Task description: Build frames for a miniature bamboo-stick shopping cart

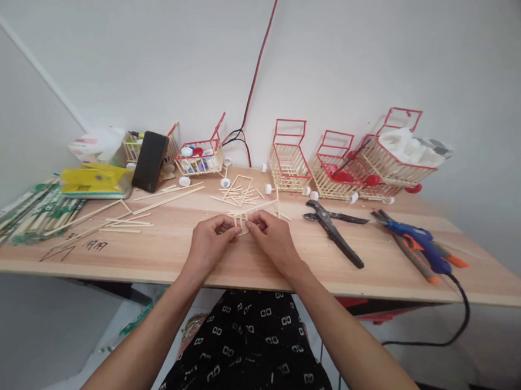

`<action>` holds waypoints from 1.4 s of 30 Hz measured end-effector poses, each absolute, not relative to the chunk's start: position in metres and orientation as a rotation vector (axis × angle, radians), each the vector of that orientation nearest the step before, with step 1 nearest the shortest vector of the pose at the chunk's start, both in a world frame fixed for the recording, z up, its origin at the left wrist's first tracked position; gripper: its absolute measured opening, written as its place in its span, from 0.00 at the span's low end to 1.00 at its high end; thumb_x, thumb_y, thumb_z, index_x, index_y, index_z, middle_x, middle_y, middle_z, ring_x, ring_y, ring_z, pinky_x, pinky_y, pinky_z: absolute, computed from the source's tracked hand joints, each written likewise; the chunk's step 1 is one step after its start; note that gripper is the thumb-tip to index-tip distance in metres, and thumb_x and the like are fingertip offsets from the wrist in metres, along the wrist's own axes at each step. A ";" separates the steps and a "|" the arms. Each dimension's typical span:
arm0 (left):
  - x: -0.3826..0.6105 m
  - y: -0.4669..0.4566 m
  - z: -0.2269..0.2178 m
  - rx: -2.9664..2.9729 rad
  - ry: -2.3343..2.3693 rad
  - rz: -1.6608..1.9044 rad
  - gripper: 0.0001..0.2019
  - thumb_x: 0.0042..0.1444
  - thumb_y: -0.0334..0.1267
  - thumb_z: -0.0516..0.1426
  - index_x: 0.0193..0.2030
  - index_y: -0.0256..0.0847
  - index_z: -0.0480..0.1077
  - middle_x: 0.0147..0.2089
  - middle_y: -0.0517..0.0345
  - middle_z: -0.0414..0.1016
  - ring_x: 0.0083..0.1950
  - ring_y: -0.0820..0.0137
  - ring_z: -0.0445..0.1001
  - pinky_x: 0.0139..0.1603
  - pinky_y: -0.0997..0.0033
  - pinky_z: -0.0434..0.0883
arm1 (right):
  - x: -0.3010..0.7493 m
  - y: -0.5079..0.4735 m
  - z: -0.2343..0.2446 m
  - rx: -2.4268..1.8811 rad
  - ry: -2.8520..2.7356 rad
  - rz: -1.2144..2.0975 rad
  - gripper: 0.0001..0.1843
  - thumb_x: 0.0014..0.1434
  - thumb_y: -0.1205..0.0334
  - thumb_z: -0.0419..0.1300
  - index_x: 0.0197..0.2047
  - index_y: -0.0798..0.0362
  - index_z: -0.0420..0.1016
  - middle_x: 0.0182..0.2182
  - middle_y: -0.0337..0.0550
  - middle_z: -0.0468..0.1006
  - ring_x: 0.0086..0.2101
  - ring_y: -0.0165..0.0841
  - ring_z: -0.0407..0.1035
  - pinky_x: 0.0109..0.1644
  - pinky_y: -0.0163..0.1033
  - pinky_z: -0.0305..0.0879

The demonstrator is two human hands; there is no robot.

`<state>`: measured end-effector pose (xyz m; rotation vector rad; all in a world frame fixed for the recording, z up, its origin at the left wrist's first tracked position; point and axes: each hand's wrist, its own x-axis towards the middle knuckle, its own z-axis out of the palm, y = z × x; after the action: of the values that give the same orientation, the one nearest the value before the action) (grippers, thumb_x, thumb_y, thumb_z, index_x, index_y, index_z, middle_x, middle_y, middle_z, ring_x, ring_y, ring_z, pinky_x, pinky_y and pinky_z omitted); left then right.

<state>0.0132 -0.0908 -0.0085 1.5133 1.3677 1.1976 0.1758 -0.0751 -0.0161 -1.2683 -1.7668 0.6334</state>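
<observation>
Near the front middle of the wooden table, my left hand [214,237] and my right hand [272,237] pinch a small frame of thin wooden sticks [260,207] between them. Both hands are closed, thumbs against the sticks. A long stick of the frame slants up to the right, with an upright piece at its far end. My fingers hide part of the frame's near side. Just behind it lies a loose pile of short wooden sticks [242,192].
Several small stick-built shopping carts [289,166] line the wall. Cutting pliers [335,230] and a blue glue gun [420,243] lie right. Left are a black phone [150,161], a yellow packet [94,182], long sticks [167,198] and green-wrapped chopsticks [47,214].
</observation>
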 end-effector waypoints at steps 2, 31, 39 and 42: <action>0.013 -0.091 -0.008 1.520 1.373 1.194 0.06 0.49 0.38 0.61 0.27 0.38 0.73 0.26 0.60 0.75 0.29 0.71 0.72 0.33 0.73 0.66 | 0.176 -0.075 -0.016 -1.264 -1.767 0.633 0.04 0.57 0.62 0.59 0.33 0.51 0.74 0.29 0.37 0.78 0.28 0.30 0.68 0.36 0.35 0.62; 0.014 -0.092 -0.006 1.576 1.394 1.168 0.06 0.49 0.38 0.60 0.26 0.39 0.72 0.25 0.61 0.74 0.29 0.71 0.70 0.33 0.72 0.65 | 0.177 -0.076 -0.018 -1.260 -1.777 0.630 0.03 0.58 0.63 0.59 0.33 0.51 0.73 0.30 0.36 0.78 0.29 0.29 0.68 0.37 0.35 0.61; 0.015 -0.092 -0.005 1.555 1.370 1.173 0.06 0.48 0.39 0.60 0.26 0.39 0.73 0.25 0.60 0.74 0.29 0.71 0.70 0.33 0.72 0.65 | 0.177 -0.075 -0.019 -1.252 -1.785 0.629 0.03 0.58 0.62 0.59 0.33 0.51 0.73 0.30 0.36 0.78 0.29 0.30 0.69 0.37 0.35 0.62; 0.015 -0.092 -0.006 1.557 1.366 1.175 0.06 0.48 0.39 0.61 0.26 0.39 0.73 0.25 0.61 0.74 0.28 0.71 0.70 0.33 0.72 0.64 | 0.178 -0.074 -0.021 -1.251 -1.788 0.622 0.03 0.58 0.62 0.59 0.34 0.51 0.74 0.30 0.37 0.79 0.29 0.30 0.69 0.37 0.35 0.62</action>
<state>0.0149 -0.0921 -0.0056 1.5567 1.3655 1.1754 0.1776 -0.0739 -0.0206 -1.2513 -1.7879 0.6217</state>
